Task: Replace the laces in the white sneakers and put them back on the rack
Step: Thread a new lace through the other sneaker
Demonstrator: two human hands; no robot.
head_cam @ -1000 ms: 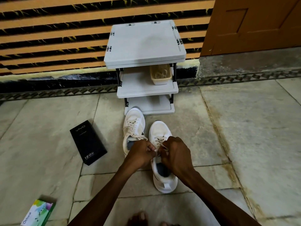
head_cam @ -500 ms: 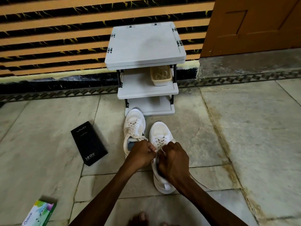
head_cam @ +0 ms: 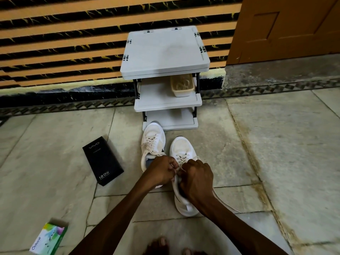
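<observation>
Sneaker (head_cam: 182, 150) lies lengthwise before me, toe pointing away toward the rack (head_cam: 165, 52); my left hand (head_cam: 161, 170) and right hand (head_cam: 196, 179) both pinch its lace (head_cam: 181, 159), equally near.

The light is soft, even and rather dim; nothing throws a hard shadow. The top shelf of the rack (head_cam: 165, 52), upper middle of the frame, carries a pale sheen, while the shelves beneath sit in shade. The left hand (head_cam: 161, 170) and right hand (head_cam: 196, 178) come out dark against the pale floor (head_cam: 276, 144), and the lace (head_cam: 179, 169) pinched between them is hard to make out. The striped wall (head_cam: 64, 43) bows toward the upper corners, a wide-lens bend. The bottom edge goes slightly soft.
</observation>
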